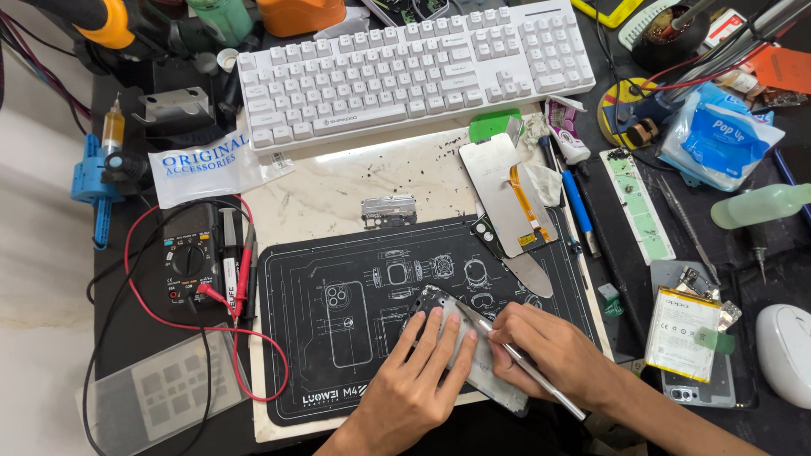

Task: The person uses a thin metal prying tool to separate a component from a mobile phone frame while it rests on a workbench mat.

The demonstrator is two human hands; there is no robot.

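Note:
A grey phone frame [473,350] lies tilted on the black work mat [329,338] near the front edge. My left hand [418,376] rests flat on it, fingers spread, pressing it down. My right hand [549,350] grips a thin metal tool [519,359], held like a pen, with its tip at the frame's upper part between the two hands. A detached phone screen [507,194] with an orange flex cable lies face down above the mat. A small metal plate [389,211] sits alone on the pale board.
A white keyboard [414,67] runs across the back. A multimeter [190,262] with red leads lies at left, a phone battery [683,333] and white mouse [786,355] at right. Tweezers, a blue pen, a tissue pack and bottles crowd the right side.

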